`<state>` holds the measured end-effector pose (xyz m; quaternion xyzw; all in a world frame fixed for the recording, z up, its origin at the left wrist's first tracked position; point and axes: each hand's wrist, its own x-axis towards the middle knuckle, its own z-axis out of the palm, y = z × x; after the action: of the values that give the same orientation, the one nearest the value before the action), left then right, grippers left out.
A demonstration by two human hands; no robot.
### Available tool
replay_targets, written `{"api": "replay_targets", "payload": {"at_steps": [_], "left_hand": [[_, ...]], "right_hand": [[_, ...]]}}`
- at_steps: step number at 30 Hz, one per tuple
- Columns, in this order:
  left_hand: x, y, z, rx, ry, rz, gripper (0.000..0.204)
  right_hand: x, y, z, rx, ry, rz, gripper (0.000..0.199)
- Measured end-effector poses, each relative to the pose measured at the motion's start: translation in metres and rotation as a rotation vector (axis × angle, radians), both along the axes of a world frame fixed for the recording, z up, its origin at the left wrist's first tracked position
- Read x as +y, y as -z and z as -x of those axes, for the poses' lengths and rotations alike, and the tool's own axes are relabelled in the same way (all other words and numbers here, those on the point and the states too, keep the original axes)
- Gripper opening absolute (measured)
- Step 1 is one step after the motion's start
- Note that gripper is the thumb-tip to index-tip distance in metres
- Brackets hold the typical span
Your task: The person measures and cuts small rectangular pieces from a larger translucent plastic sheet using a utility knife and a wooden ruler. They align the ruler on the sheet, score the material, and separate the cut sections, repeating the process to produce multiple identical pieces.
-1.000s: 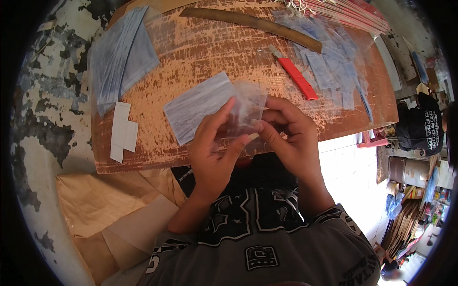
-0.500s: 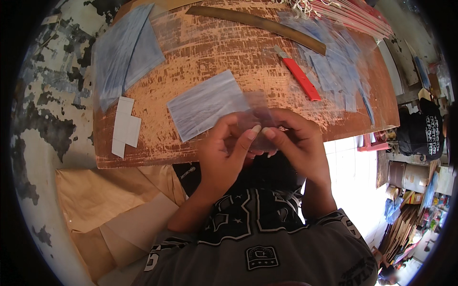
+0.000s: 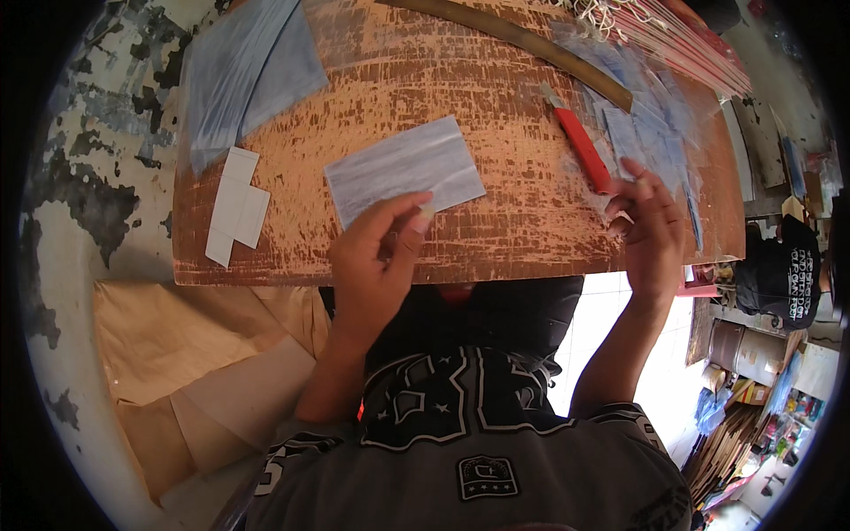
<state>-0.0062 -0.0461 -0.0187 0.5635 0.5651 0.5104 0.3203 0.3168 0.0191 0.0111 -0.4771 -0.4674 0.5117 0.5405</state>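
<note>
The fingers of the left hand are pinched together on the near edge of a pale blue-grey sheet, a thin rectangular piece lying flat at the centre of the frame on the worn orange-brown table. The grip is only on the sheet's margin, so a pull could slide it crooked or crease it, and the thin material could slip free between thumb and forefinger.

At the right of the frame the fingers of the right hand are loosely curled and partly spread, their tips at the lower end of a red-handled utility knife. Whether they already grip the knife or only touch it I cannot tell. The blade end points to the upper middle of the frame, away from the hand; a hasty grab could still knock it into the stack of clear blue sheets just beside it, or scatter them.

Both wrists are bent downward over the table's near edge, forearms rising from the lower middle of the frame and well apart from each other. White paper pieces lie at the left.
</note>
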Motion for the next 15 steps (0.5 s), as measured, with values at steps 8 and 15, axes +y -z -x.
{"api": "replay_targets", "payload": {"at_steps": [8, 15], "left_hand": [[0.031, -0.012, 0.032, 0.472, -0.063, -0.176, 0.021], [0.039, -0.006, 0.027, 0.563, -0.056, -0.189, 0.02]], "right_hand": [[0.007, 0.021, 0.052, -0.696, 0.179, -0.226, 0.022], [0.022, 0.031, 0.05, -1.143, 0.289, -0.39, 0.04]]}}
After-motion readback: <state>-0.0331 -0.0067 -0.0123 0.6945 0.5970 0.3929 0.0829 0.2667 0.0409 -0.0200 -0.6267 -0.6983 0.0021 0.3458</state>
